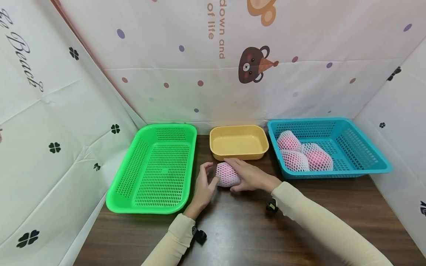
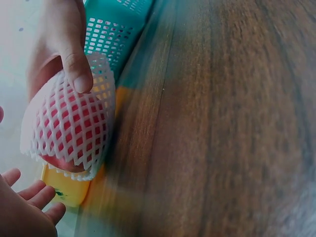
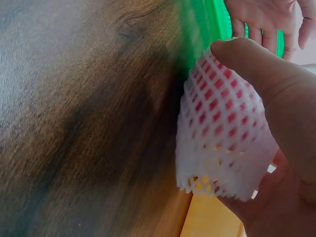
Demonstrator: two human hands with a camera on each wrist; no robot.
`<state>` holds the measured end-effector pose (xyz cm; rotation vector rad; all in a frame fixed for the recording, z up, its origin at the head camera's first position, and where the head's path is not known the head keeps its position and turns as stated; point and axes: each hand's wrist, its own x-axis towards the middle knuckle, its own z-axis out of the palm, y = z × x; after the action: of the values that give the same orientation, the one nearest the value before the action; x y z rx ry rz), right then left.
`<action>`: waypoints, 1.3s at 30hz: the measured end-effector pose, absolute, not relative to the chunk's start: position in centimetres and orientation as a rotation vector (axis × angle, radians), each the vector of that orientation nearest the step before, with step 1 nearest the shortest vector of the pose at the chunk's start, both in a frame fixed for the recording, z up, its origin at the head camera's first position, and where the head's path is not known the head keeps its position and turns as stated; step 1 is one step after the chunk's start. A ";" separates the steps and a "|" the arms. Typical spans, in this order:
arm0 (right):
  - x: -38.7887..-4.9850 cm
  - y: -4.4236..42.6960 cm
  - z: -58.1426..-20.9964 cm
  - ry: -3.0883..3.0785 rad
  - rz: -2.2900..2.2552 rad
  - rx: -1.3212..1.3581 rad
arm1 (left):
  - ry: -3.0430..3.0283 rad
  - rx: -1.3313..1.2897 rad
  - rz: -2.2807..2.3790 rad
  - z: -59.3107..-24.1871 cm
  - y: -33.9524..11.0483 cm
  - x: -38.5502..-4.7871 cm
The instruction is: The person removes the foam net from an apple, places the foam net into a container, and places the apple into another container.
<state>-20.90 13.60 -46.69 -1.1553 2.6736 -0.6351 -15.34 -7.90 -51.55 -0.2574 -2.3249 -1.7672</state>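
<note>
A round red fruit in a white foam net [image 1: 228, 175] is in front of the yellow tub, between the two hands. My right hand [image 1: 249, 175] grips it from the right, with the thumb [image 3: 247, 61] across the net. On its left side my left hand [image 1: 204, 184] holds nothing, its fingers spread and apart from the net in the left wrist view. The fruit's red skin [image 2: 64, 163] shows at the net's open end. Which kind of fruit it is, I cannot tell.
To the left stands a green basket [image 1: 191, 166] with a slotted floor. Behind the hands is a yellow tub [image 1: 239, 156]. A blue basket [image 1: 352, 172] at the right contains several netted fruits [image 1: 319, 160]. Printed cloth [image 1: 159, 99] hangs behind the brown table [image 1: 246, 236].
</note>
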 end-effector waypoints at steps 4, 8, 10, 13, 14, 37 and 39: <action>-21.0 13.7 -46.7 2.678 -0.638 -1.160 | -2.318 -0.262 -1.756 -51.7 -7.9 -15.4; -21.0 13.8 -46.7 2.680 -0.631 -1.164 | -2.310 -0.268 -1.757 -51.7 -7.9 -15.5; -21.0 13.9 -46.7 2.681 -0.633 -1.165 | -2.314 -0.265 -1.759 -51.7 -7.9 -15.5; -21.0 13.9 -46.7 2.679 -0.645 -1.162 | -2.323 -0.259 -1.766 -51.8 -7.9 -15.5; -21.0 14.0 -46.7 2.681 -0.647 -1.160 | -2.323 -0.260 -1.769 -51.8 -7.9 -15.5; -20.8 15.5 -46.8 2.741 -0.698 -1.104 | -2.237 -0.219 -1.508 -52.4 -8.2 -15.8; -20.7 15.9 -46.8 2.754 -0.711 -1.090 | -2.227 -0.228 -1.499 -52.4 -8.3 -15.9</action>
<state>-20.71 15.86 -46.82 -1.0905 2.7540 -0.7105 -15.86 -8.28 -52.41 -0.2279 -2.2274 -1.4991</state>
